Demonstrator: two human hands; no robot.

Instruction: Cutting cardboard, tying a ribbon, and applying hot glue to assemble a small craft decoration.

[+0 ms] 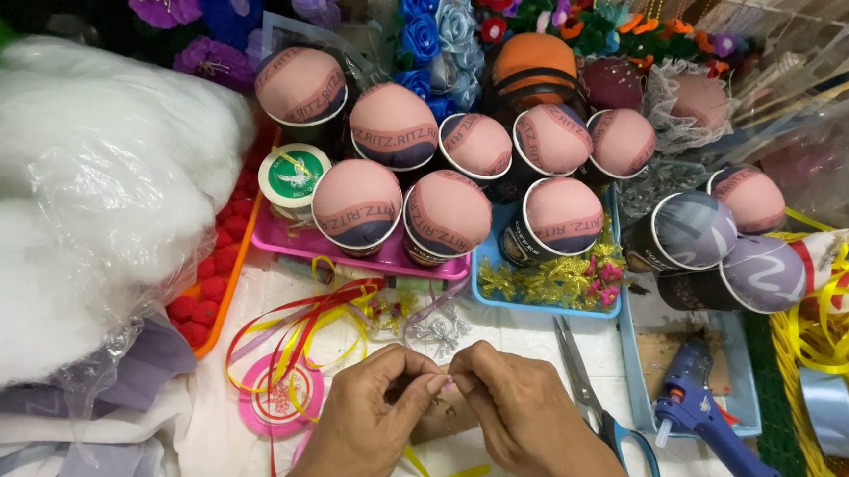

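My left hand (369,417) and my right hand (517,411) meet at the fingertips over the white work surface, pinching a tiny pale bead or thread piece (445,379) between them. What exactly is pinched is too small to tell. A small silver wire ornament (435,335) lies just above my fingers. Red, yellow and pink ribbons (306,334) trail to the left of my left hand, over a pink ribbon spool (280,397). Scissors with blue handles (599,406) lie just right of my right hand.
Many cups topped with fabric-covered domes (446,215) stand on a pink tray (364,256) and a blue tray (548,300). A blue glue gun (708,418) lies right. A big bag of white stuffing (63,207) fills the left. Fabric flowers line the back; yellow ribbon (847,323) piles far right.
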